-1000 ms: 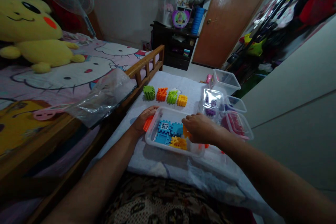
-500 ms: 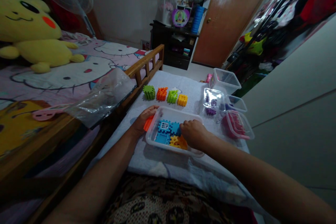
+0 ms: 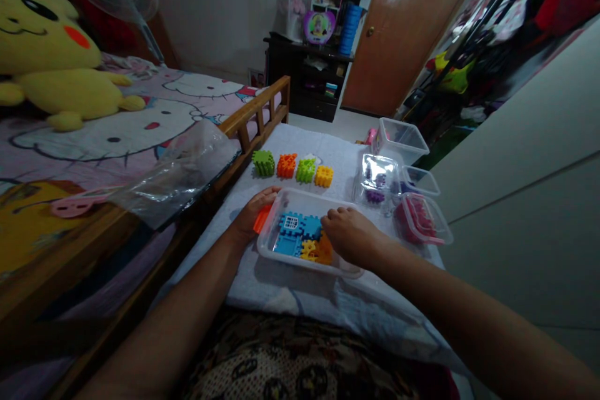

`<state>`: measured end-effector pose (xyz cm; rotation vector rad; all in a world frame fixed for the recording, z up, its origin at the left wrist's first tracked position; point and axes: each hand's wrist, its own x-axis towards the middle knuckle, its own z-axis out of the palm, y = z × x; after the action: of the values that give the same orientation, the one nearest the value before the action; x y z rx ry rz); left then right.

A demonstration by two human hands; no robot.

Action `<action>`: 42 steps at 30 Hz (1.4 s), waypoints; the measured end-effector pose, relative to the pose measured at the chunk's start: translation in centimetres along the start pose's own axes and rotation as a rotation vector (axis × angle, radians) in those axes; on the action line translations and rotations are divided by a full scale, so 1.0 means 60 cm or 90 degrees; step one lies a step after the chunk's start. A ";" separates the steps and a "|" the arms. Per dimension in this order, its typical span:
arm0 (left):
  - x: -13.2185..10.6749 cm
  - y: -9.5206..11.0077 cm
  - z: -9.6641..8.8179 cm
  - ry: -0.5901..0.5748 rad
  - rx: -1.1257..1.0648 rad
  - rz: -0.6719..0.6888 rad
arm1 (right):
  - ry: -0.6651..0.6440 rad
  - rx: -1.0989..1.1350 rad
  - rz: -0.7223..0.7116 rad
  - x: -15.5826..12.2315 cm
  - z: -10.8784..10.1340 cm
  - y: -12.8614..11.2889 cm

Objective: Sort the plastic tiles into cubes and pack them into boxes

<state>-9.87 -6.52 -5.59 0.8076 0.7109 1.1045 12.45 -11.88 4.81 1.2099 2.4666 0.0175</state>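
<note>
My left hand (image 3: 254,214) is closed around the left end of a clear plastic container (image 3: 281,257), by its orange clasp (image 3: 262,219). Inside lie blue toy building blocks (image 3: 288,245), one with a white window (image 3: 291,222), and yellow-orange blocks (image 3: 309,251). My right hand (image 3: 350,232) reaches over the right side of the container, its fingers curled down beside the blue and orange pieces. Whatever those fingertips pinch is hidden under the hand. Behind the container stand block stacks: dark green (image 3: 263,163), orange (image 3: 286,165), light green (image 3: 305,170) and yellow (image 3: 324,176).
To the right are a clear box with purple pieces (image 3: 375,195), a box of dark pink pieces (image 3: 417,222) and a tall clear box (image 3: 403,140). A wooden bed rail (image 3: 255,112) and a plastic bag (image 3: 182,169) border the left side.
The view has shifted slightly. Slightly more of an orange piece shows beside my right hand's fingers. My left hand keeps its place on the container.
</note>
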 end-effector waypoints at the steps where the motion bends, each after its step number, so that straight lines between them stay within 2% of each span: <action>1: 0.000 0.000 0.000 0.002 0.001 0.001 | 0.001 0.004 -0.007 -0.001 -0.004 0.003; 11: 0.001 -0.002 -0.001 0.000 -0.008 -0.002 | -0.005 0.015 -0.004 0.003 0.005 0.004; 15: 0.002 -0.002 -0.001 0.000 -0.008 -0.003 | -0.015 0.074 -0.009 -0.010 -0.014 0.019; 17: 0.001 -0.002 -0.001 0.001 -0.010 0.000 | 0.030 0.153 -0.010 -0.033 -0.028 0.040; 21: 0.000 -0.003 -0.001 0.002 -0.009 -0.001 | 0.249 0.266 0.088 -0.113 -0.040 0.088; 24: -0.001 -0.002 0.000 0.007 -0.010 -0.004 | 0.332 0.300 0.168 -0.176 -0.007 0.104; 27: -0.002 0.000 0.001 0.010 -0.004 -0.004 | 0.306 0.343 0.199 -0.214 0.064 0.096; 29: -0.002 0.003 0.001 0.014 0.004 -0.001 | 0.299 0.344 0.201 -0.225 0.120 0.085; 31: -0.003 0.005 0.000 0.018 0.013 -0.001 | 0.326 0.322 0.212 -0.227 0.173 0.075; 34: -0.005 0.008 0.000 0.028 0.028 -0.001 | 0.333 0.318 0.240 -0.221 0.226 0.068; 37: -0.010 0.011 0.001 0.044 0.053 0.006 | 0.329 0.332 0.276 -0.211 0.247 0.067; 42: -0.014 0.014 0.000 0.072 0.067 0.004 | 0.340 0.359 0.317 -0.196 0.246 0.064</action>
<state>-10.54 -7.14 -4.79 0.8426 0.8678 1.1317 27.00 -20.78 -4.14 2.2973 2.6054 -0.2664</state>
